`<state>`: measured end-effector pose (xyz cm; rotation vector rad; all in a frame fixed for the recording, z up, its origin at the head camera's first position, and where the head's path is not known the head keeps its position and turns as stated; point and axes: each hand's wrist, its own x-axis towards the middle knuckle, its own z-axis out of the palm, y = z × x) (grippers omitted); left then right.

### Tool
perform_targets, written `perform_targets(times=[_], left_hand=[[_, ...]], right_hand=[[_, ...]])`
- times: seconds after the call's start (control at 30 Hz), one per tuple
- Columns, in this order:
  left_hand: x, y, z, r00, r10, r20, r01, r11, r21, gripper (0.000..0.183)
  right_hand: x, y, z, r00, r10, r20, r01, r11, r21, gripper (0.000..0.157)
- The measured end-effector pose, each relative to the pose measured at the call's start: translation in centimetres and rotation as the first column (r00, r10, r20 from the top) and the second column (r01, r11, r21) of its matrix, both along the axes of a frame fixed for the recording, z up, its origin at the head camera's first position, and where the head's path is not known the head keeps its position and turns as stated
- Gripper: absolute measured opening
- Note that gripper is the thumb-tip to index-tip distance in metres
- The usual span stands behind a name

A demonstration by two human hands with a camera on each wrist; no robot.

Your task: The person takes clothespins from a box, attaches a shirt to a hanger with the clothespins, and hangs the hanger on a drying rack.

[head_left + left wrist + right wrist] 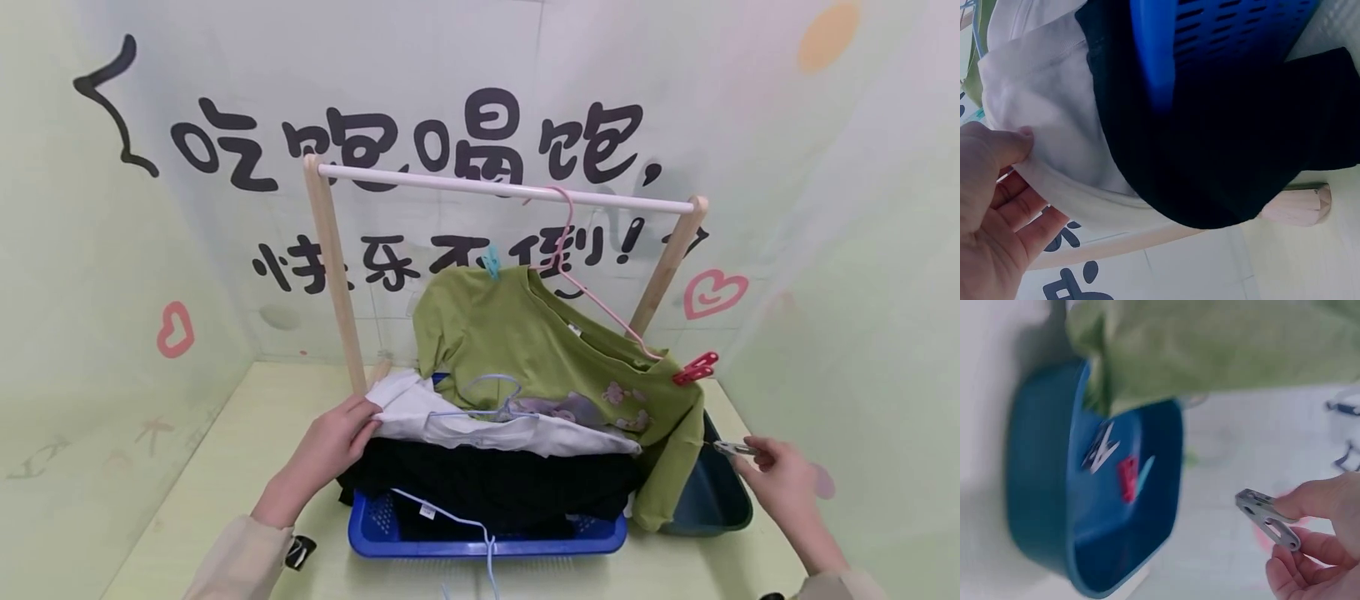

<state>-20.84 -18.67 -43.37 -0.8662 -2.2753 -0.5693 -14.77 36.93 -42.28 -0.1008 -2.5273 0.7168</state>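
My left hand (337, 433) pinches one end of a white garment (1054, 106), thumb in front and fingers behind the cloth. That garment lies over a black garment (495, 479) across a blue basket (487, 548), with a pale blue hanger (480, 410) at its neckline. Between thumb and fingers my right hand (783, 479) holds a grey clothespin (1267, 519), apart from the cloth. Nearby a green top (495, 333) hangs tilted on a pink hanger (592, 296), with a red clothespin (696, 368) at its right shoulder and a light blue clothespin (491, 262) at its left.
A wooden rack (337, 275) with a white bar (480, 187) stands behind the basket. At right, a dark teal bin (1041, 481) holds several clothespins, including a red one (1127, 478). Another pale blue hanger (489, 546) sticks out over the basket's front rim.
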Motion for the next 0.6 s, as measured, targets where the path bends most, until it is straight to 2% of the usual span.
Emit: perform_targets(times=[0.1, 0.2, 0.37, 0.6], left_hand=[[-0.2, 0.2, -0.1, 1.0, 0.015, 0.002, -0.015, 1.0, 0.016, 0.018], [-0.2, 0.2, -0.1, 0.999, 0.032, 0.009, -0.033, 0.999, 0.031, 0.017], [-0.2, 0.5, 0.3, 0.998, 0.058, 0.026, -0.06, 0.997, 0.044, 0.018], [-0.2, 0.6, 0.5, 0.997, 0.072, 0.04, -0.074, 0.997, 0.037, 0.016]], right_hand=[[1.4, -1.0, 1.1, 0.993, -0.02, -0.117, 0.022, 1.0, 0.013, 0.029], [2.2, -2.1, 1.9, 0.98, -0.009, -0.197, 0.011, 1.0, 0.012, 0.034], [3.2, -3.9, 2.9, 0.962, 0.006, -0.274, -0.023, 0.998, -0.061, 0.044], [4.2, -6.3, 4.3, 0.917, 0.058, -0.394, -0.106, 0.989, -0.1, 0.039]])
